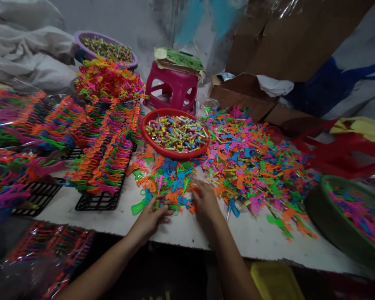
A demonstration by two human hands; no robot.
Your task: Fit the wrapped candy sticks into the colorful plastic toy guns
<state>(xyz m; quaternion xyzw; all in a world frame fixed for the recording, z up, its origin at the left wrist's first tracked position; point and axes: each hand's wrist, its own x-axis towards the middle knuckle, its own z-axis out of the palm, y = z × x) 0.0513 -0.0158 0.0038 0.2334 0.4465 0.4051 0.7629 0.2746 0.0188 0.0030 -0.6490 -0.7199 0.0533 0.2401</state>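
The head view shows both hands low over the counter (181, 235), at the near edge of a small heap (178, 181) of bright plastic pieces. The heap lies just in front of the red basin (175, 156) of tubes, with the big pile (253, 158) to its right. The left hand (151, 217) has its fingers curved, and a small yellow-green tube (156, 204) shows against them; whether they are clamped on it, I cannot tell. The right hand (204, 200) points its fingers down among the pieces; blur hides whether they are together or apart.

Handling pieces here calls for care, as I judge it: their loops and thin ends look apt to snag, so lift one free rather than dragging it. Keep the wrists low, use the bare strip nearest the body for turning a piece, and avoid knocking the basin or mixing heap and pile.
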